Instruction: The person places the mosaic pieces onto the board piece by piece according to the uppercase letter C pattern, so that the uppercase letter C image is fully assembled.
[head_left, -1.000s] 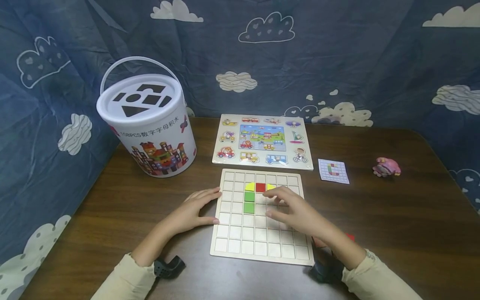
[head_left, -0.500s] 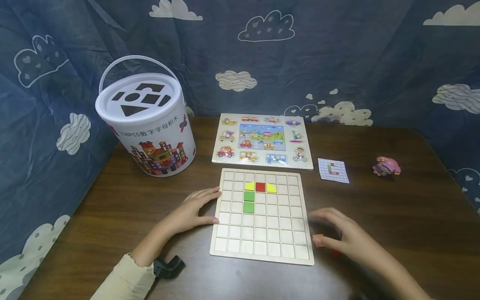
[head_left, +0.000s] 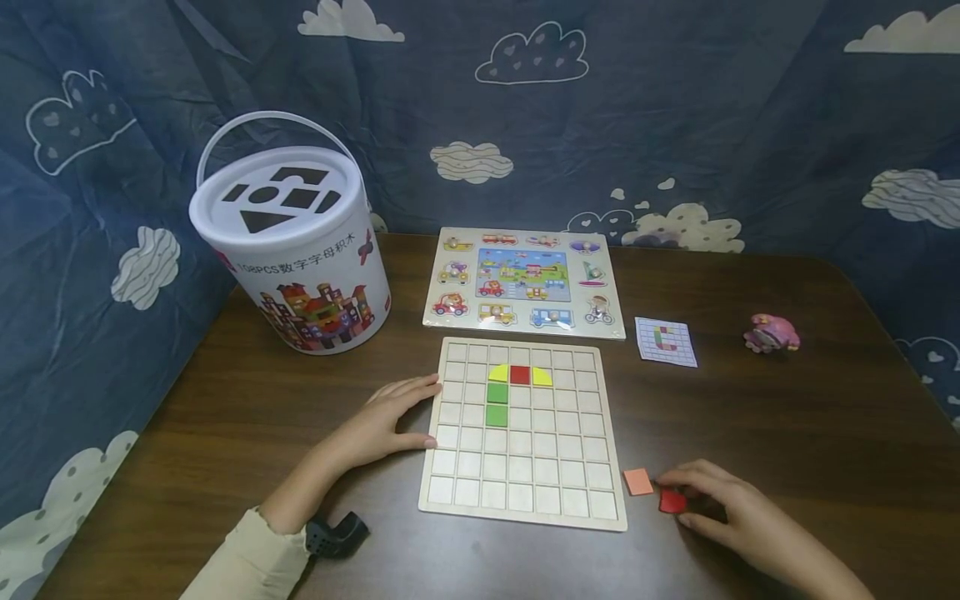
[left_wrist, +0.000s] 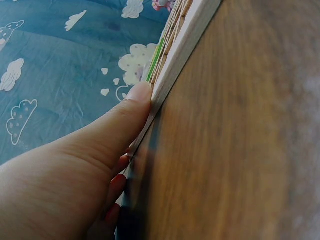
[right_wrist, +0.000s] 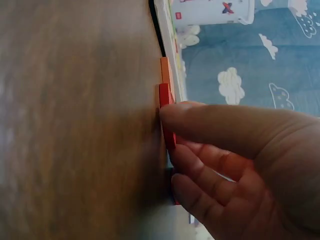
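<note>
Presently, right hand [head_left: 738,508] pinching red tile [head_left: 672,501] at near right, orange tile [head_left: 638,482] just left of that, then grid board [head_left: 521,443], left hand [head_left: 382,421] spread wide, touching its left edge, white bucket [head_left: 296,250] far left.

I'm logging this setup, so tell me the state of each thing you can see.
Bucket: upright, lid on, handle raised.
Vehicle puzzle: flat.
Grid board: flat, partly filled, five tiles in it.
Pattern card: flat, pattern side up.
Orange tile: flat on the table.
Loose red tile: gripped by the right hand; lifted or not, unclear.
Left hand: touching the board's edge.
Pink toy: can't tell whether it's upright.
</note>
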